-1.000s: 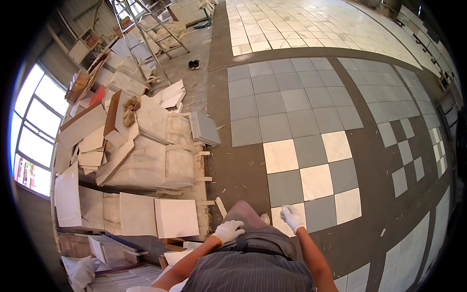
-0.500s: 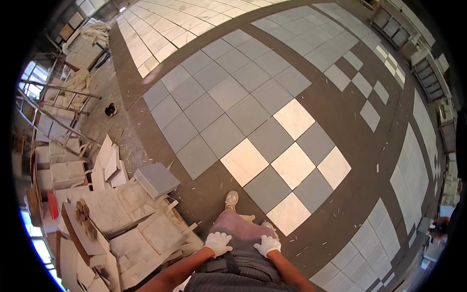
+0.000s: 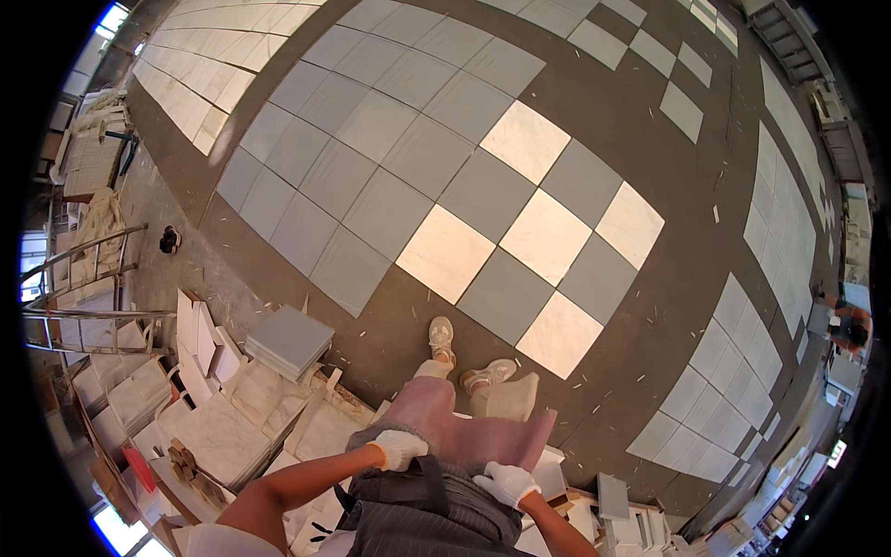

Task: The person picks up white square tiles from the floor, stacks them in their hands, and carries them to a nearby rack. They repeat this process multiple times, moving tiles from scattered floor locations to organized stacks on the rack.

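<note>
My left hand (image 3: pixel 401 449), in a white knit glove, lies against the dark grey striped garment (image 3: pixel 432 520) at my left thigh. Lower and to the right, my gloved right hand (image 3: pixel 509 485) rests on the same garment, fingers stretched out. Neither hand appears to hold anything. A mauve cloth (image 3: pixel 483 434) hangs over my legs and flares out on the right. Both shoes stand on the floor before a patch of grey floor tiles (image 3: pixel 506 295) and white marble-look tiles (image 3: pixel 445 252), partly in a checkerboard.
A stack of grey tiles (image 3: pixel 290 336) stands at left, beside marble-look slabs (image 3: pixel 223 436). A metal ladder-like frame (image 3: pixel 83 269) is at far left. More grey tiles (image 3: pixel 724 390) lie at right, near another person (image 3: pixel 846 325). Small white scraps dot the floor.
The view has shifted, bringing stacked pieces into the lower right. My right foot has come forward into sight. The mauve cloth has spread to the right; both hands remain at the garment.
</note>
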A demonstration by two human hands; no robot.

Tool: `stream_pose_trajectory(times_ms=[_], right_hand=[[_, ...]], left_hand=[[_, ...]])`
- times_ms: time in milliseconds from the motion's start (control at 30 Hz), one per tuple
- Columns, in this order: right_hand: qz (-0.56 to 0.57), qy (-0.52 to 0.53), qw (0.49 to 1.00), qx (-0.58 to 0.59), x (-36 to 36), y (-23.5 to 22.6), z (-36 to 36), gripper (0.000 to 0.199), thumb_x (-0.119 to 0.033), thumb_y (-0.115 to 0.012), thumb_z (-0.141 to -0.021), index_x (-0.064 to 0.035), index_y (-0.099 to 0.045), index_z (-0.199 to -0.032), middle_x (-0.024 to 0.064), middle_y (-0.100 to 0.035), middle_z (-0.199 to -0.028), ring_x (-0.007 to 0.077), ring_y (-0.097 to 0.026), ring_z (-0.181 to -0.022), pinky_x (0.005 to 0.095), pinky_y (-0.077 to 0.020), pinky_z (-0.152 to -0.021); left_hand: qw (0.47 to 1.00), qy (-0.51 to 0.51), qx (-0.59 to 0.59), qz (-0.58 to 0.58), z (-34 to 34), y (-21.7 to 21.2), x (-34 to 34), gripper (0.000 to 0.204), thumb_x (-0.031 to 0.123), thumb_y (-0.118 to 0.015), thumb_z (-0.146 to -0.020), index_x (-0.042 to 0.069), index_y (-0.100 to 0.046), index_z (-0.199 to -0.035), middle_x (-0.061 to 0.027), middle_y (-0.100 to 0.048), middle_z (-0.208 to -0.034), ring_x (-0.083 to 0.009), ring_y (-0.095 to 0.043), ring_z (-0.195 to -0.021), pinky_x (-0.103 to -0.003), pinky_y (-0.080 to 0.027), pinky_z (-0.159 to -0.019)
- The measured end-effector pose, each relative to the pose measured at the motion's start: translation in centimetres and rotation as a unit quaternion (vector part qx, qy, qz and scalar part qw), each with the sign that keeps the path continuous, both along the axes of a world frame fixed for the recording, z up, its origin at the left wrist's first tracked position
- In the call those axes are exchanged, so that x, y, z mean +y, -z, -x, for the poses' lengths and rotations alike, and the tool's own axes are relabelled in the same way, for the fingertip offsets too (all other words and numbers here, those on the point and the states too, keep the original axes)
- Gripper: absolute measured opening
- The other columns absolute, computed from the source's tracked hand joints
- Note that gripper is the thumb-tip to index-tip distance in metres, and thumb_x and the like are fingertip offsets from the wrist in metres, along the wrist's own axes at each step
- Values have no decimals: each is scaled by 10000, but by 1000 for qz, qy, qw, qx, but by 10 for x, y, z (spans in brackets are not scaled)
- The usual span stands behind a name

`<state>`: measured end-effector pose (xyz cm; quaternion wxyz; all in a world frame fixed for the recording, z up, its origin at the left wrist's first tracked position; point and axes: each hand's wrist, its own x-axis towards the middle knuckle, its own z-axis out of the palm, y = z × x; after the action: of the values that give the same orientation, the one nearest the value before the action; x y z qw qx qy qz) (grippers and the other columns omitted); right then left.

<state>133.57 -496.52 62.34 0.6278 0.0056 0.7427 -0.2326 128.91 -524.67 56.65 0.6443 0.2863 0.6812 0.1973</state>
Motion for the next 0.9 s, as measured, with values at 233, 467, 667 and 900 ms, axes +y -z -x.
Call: stream_pose_trajectory(times_ms=[233, 467, 667, 900], right_hand=[[168, -61, 982, -63, 10, 84, -31, 485, -520, -467, -945, -72, -612, -1064, 198, -682, -988, 407, -645, -919, 467, -490, -838], [246, 108, 918, -292, 44, 236, -8, 377, -399, -549, -937, -39, -631, -1012, 148, -686, -924, 297, -672, -773, 399, -529, -706], [85, 591, 802, 15, 90, 385, 51, 312, -330, -606, -922, -36, -639, -1022, 124, -693, -855, 265, -677, -735, 361, -529, -686], [-69, 403, 857, 313, 150, 572, 110, 448, -364, -590, -911, -60, -583, -1240, 175, -673, -1133, 350, -643, -1039, 427, -491, -904]], left_hand=[[988, 88, -109, 70, -30, 52, 39, 362, 189, -607, -744, 149, -686, -1094, -153, -703, -1010, -362, -659, -975, -447, -517, -800], [977, -121, -113, -137, 16, 243, 122, 274, 230, -567, -875, 72, -651, -1083, -126, -666, -1013, -284, -632, -916, -401, -496, -813], [772, -625, -95, 68, 123, 391, 175, 490, 280, -586, -907, -10, -550, -1301, -111, -639, -1140, -173, -600, -1045, -305, -473, -926], [752, -634, 156, 88, 169, 566, 182, 533, 270, -612, -884, -32, -529, -1315, -188, -588, -1309, -292, -553, -1220, -353, -412, -1033]])
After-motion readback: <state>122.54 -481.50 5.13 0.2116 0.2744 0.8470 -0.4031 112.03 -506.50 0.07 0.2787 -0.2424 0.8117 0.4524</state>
